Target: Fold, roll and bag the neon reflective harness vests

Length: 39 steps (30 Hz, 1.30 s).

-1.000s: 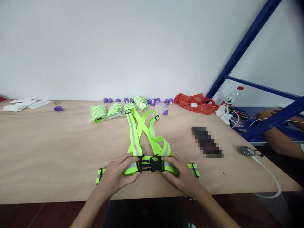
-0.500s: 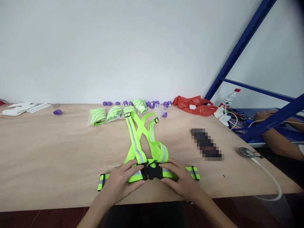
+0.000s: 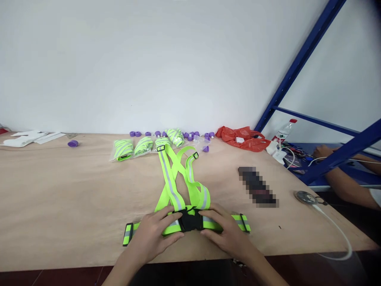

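Observation:
A neon-yellow reflective vest (image 3: 171, 180) of straps with grey stripes lies on the table, its shoulder straps crossing toward the far side. At its waist belt, the black buckle (image 3: 191, 221) sits with its two halves together. My left hand (image 3: 151, 234) pinches the belt at the buckle's left side, fingertips on the black plastic. On the other side, my right hand (image 3: 228, 229) grips the belt between thumb and fingers, touching the buckle's right edge. Black sliders (image 3: 127, 234) show near the belt's ends. My palms hide parts of the belt.
Several bagged reflective vests (image 3: 123, 149) and purple caps (image 3: 190, 137) line the wall. A red plastic bag (image 3: 242, 139), a pixelated dark object (image 3: 257, 186) and a round cabled device (image 3: 306, 197) lie to the right. Beyond the blue frame (image 3: 297, 67) is another person's arm (image 3: 345, 178).
The buckle halves have come together, closing the small gap between them. Both hands keep their hold on the belt. The view has tilted slightly, so the table sits lower.

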### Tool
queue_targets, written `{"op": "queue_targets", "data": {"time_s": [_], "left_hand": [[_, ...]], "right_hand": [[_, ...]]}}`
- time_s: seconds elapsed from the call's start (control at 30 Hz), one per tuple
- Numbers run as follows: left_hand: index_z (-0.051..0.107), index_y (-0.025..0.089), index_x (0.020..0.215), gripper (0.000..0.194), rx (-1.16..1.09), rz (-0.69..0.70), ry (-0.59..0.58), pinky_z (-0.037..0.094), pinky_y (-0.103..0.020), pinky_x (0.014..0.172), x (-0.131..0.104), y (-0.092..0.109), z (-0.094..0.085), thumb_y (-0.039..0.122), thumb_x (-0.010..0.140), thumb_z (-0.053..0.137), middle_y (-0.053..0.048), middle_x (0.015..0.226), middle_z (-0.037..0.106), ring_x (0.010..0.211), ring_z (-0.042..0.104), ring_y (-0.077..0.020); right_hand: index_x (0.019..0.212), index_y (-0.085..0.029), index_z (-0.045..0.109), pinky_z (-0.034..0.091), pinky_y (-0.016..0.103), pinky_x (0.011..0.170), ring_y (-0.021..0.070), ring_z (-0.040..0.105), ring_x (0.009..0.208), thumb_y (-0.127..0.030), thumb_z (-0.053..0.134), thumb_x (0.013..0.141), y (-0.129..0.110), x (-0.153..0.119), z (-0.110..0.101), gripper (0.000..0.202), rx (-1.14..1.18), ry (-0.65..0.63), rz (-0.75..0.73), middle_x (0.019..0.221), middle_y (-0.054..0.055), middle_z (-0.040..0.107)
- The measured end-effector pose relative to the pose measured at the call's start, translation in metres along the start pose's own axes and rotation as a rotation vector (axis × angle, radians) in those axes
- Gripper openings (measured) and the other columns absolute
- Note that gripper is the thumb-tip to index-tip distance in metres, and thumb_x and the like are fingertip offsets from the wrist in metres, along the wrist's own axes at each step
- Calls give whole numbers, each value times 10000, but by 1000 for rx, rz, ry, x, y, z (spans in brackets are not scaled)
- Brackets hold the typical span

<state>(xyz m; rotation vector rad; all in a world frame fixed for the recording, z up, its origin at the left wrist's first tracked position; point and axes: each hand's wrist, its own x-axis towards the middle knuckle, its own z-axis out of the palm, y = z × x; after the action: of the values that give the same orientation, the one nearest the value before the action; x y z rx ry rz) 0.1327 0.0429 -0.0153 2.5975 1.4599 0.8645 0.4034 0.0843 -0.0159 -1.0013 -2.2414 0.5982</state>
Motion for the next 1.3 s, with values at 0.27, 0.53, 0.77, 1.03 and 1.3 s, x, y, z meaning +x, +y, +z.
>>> {"op": "queue_targets", "data": {"time_s": [0.27,0.53,0.77,1.03,1.3], "left_hand": [[590,278,1326,387,-58,-58,27,597,-410,922,-8,14,-42,341,946,613,-90,1386,622,1166,659,-282],[486,337,1415,559,-154,-373,-85,518,-400,1054,-61,-24,-83,426,900,685,-41,1424,586,1290,573,-236],[557,346,1387,469,-207,-347,-174,523,-360,1041,-71,-31,-73,396,929,640,-38,1422,591,1272,592,-235],[672,295,1260,391,-154,-349,-84,554,-313,973,-57,-49,-91,480,919,632,-39,1281,697,1145,678,-241],[723,280,1113,362,-283,-423,-93,558,-317,872,-16,-56,-120,516,838,712,-35,1115,734,1018,687,-245]], "right_hand": [[1326,-277,590,555,490,979,299,668,1121,-336,710,868,6,-9,2,477,-241,71,-169,1186,89,719],[1365,-333,541,502,568,1039,373,608,1223,-529,619,894,45,-69,-65,516,-345,178,142,1351,102,623],[1401,-338,553,545,514,1018,345,601,1266,-473,626,892,68,-77,-81,532,-234,-42,276,1408,75,615],[1216,-302,710,524,443,1049,331,625,1232,-525,718,807,60,-56,-88,465,66,35,398,1308,76,682],[1140,-327,761,597,349,889,272,707,1060,-494,715,809,67,-40,-94,374,718,438,399,1208,69,730]]}}
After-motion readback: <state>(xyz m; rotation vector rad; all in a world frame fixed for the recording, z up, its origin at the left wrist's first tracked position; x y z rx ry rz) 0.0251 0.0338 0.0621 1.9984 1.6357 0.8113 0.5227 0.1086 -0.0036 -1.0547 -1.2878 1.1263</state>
